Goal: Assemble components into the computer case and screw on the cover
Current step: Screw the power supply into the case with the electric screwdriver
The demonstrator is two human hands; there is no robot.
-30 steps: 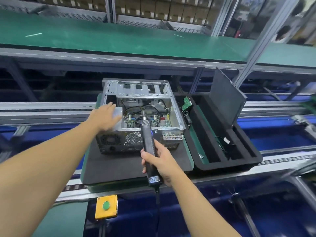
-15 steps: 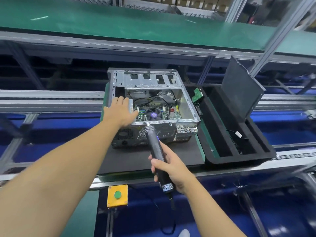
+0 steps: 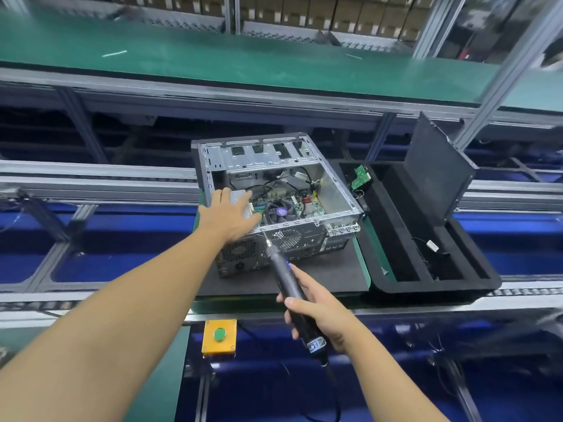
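An open metal computer case [image 3: 338, 190] lies on a dark mat [image 3: 332, 278], with its motherboard, fan and cables showing. My left hand [image 3: 227, 213] rests flat on the grey power supply [image 3: 239, 197] in the case's near left corner, fingers straight. My right hand [image 3: 316, 312] grips a black electric screwdriver [image 3: 292, 287]. Its bit touches the case's rear panel just below the top rim. The dark case cover [image 3: 438, 175] stands tilted in a black foam tray [image 3: 475, 278] to the right.
A green circuit board [image 3: 361, 176] and a loose cable [image 3: 431, 246] lie in the foam tray. A yellow box with a green button [image 3: 219, 336] hangs on the front rail. A green conveyor belt [image 3: 243, 62] runs behind, with metal frame posts on the right.
My left hand has settled onto the power supply from the case's left edge. The screwdriver bit came back out of the case to its rear panel. The camera shifted.
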